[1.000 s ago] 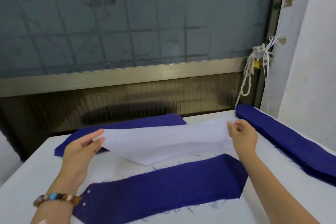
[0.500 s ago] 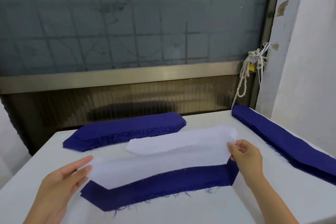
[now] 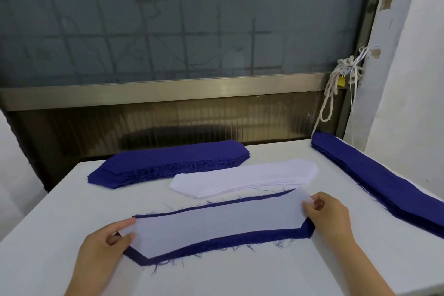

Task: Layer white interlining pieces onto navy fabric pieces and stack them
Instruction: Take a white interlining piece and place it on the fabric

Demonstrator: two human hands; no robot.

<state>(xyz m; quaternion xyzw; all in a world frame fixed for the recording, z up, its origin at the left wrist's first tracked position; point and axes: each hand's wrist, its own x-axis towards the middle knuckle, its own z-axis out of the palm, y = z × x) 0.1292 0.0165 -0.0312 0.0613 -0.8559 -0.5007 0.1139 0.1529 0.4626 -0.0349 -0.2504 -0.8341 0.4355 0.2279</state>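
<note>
One white worktop (image 3: 216,279) carries everything. Taking the single navy piece at its near middle as the dial's centre, the biggest thing on it is the long navy stack (image 3: 384,182) along the edge at 2 to 3 o'clock. Next comes the shorter navy stack (image 3: 173,163) at 11 o'clock, then the white interlining stack (image 3: 245,179) at 12 to 1 o'clock, close to the work but apart from it. The navy piece (image 3: 240,241) lies flat, its long axis running from about 8 o'clock to 2 o'clock, with frayed threads trailing from its edges. On it lies the interlining piece (image 3: 216,226), the same tapered shape, parallel and a little smaller. Navy shows as a broad band along the near long edge and only a thin line along the far one, so the white sits biased toward 12 o'clock. The hands are well apart, one at each end of that axis. The left hand (image 3: 101,247) pinches the interlining's 8 o'clock tip and the right hand (image 3: 329,216) its 2 o'clock tip; whether either also catches the navy beneath I cannot tell. Neither is the nearer. Judging by the uneven margin, the coming move is a small draw of both ends toward 6 o'clock, across the long axis.
</note>
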